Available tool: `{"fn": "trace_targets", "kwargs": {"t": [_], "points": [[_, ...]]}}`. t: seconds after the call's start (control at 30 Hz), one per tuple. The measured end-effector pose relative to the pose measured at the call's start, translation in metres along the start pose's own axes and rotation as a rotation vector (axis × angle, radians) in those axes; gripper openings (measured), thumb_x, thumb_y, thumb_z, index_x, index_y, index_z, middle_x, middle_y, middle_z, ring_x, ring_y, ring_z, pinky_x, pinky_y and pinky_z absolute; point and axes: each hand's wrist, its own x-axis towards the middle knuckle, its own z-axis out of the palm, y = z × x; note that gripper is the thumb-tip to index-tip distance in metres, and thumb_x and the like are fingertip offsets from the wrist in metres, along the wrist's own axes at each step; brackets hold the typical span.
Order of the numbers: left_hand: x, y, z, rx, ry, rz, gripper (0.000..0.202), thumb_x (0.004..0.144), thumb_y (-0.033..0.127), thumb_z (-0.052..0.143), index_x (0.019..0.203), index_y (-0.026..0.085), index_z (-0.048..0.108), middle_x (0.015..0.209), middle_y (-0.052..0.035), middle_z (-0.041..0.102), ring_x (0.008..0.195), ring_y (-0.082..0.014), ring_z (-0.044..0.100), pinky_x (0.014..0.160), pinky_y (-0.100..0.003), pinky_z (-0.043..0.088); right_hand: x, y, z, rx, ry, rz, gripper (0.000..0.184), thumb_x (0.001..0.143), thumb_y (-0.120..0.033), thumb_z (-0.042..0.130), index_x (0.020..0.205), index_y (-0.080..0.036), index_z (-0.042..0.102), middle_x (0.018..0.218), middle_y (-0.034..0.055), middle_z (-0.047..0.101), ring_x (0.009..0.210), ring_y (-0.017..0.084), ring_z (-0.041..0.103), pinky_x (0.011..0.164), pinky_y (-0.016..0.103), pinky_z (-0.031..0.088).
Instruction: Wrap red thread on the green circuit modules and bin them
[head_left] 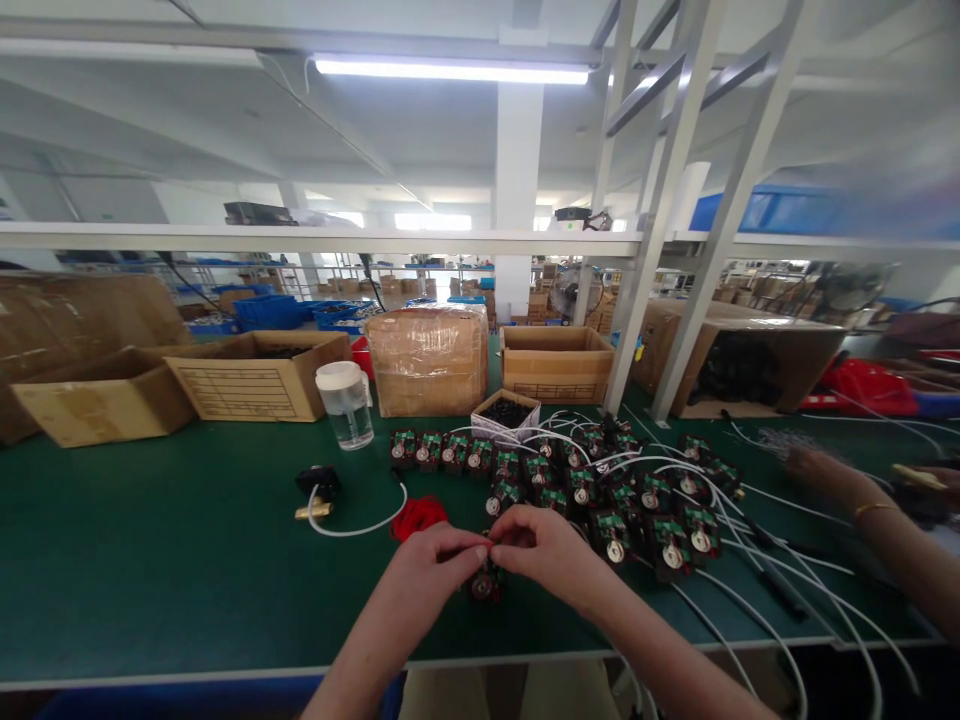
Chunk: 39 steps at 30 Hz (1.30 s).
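My left hand (439,562) and my right hand (551,550) meet over the green bench top (165,560), fingertips pinched together. Between and just under them sits a small black and green electrical part (484,585) with a red piece on it; both hands are closed on it. Several like parts (600,490) with round white centres and white cables lie in rows just beyond my right hand. A red bundle (418,516) lies just behind my left hand.
A clear plastic jar (345,403), a black part with a brass fitting (316,490), a small box of dark bits (505,412) and several cardboard boxes (255,375) stand at the back. Another person's arm (885,525) reaches in at the right. Grey frame posts (660,230) rise behind.
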Motion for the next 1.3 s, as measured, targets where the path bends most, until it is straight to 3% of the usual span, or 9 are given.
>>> {"fn": "trace_targets", "kwargs": {"t": [0.3, 0.47, 0.63, 0.8, 1.03, 1.3], "points": [[-0.021, 0.008, 0.005, -0.307, -0.032, -0.076, 0.032, 0.079, 0.042, 0.067, 0.096, 0.018, 0.080, 0.082, -0.0034, 0.066, 0.080, -0.0189, 0.061, 0.070, -0.028, 0.050, -0.024, -0.024, -0.007, -0.027, -0.007, -0.014, 0.011, 0.074, -0.026, 0.071, 0.075, -0.016, 0.066, 0.063, -0.0033, 0.056, 0.060, 0.012, 0.048, 0.053, 0.021, 0.034], [-0.022, -0.009, 0.016, -0.173, 0.026, -0.010, 0.031, 0.080, 0.044, 0.064, 0.090, 0.020, 0.081, 0.083, -0.0049, 0.067, 0.078, -0.0209, 0.064, 0.070, -0.031, 0.051, -0.029, -0.020, -0.009, -0.078, -0.026, -0.004, 0.006, 0.074, -0.021, 0.068, 0.073, -0.016, 0.065, 0.060, -0.0047, 0.052, 0.058, 0.011, 0.045, 0.052, 0.021, 0.032], [-0.025, -0.022, 0.026, 0.079, 0.177, 0.087, 0.022, 0.084, 0.035, 0.061, 0.090, 0.025, 0.080, 0.088, -0.0039, 0.072, 0.084, -0.0210, 0.068, 0.075, -0.030, 0.049, -0.025, -0.002, -0.006, -0.065, -0.044, 0.039, 0.006, 0.074, -0.020, 0.068, 0.074, -0.015, 0.066, 0.061, -0.0048, 0.052, 0.059, 0.010, 0.044, 0.054, 0.021, 0.032], [-0.022, -0.032, 0.027, 0.142, 0.226, 0.053, 0.018, 0.081, 0.029, 0.060, 0.087, 0.027, 0.077, 0.088, -0.0008, 0.076, 0.083, -0.0196, 0.070, 0.077, -0.028, 0.051, -0.018, 0.009, -0.004, -0.118, -0.014, 0.035, 0.005, 0.074, -0.019, 0.069, 0.073, -0.014, 0.067, 0.063, -0.0039, 0.054, 0.060, 0.011, 0.046, 0.055, 0.021, 0.033], [-0.020, -0.028, 0.028, 0.130, 0.254, 0.020, 0.016, 0.081, 0.033, 0.060, 0.084, 0.028, 0.076, 0.082, 0.0030, 0.077, 0.075, -0.0182, 0.070, 0.073, -0.026, 0.051, -0.009, 0.015, -0.003, -0.143, 0.016, 0.024, 0.003, 0.075, -0.016, 0.069, 0.074, -0.015, 0.067, 0.063, -0.0039, 0.056, 0.061, 0.011, 0.050, 0.054, 0.021, 0.035], [-0.015, -0.023, 0.020, 0.199, 0.283, 0.060, 0.017, 0.082, 0.035, 0.062, 0.084, 0.029, 0.078, 0.086, 0.0003, 0.076, 0.080, -0.0204, 0.069, 0.073, -0.029, 0.050, -0.005, 0.010, -0.006, -0.207, 0.039, -0.024, 0.007, 0.077, -0.016, 0.071, 0.074, -0.017, 0.066, 0.067, -0.0029, 0.059, 0.063, 0.012, 0.052, 0.055, 0.021, 0.037]]}}
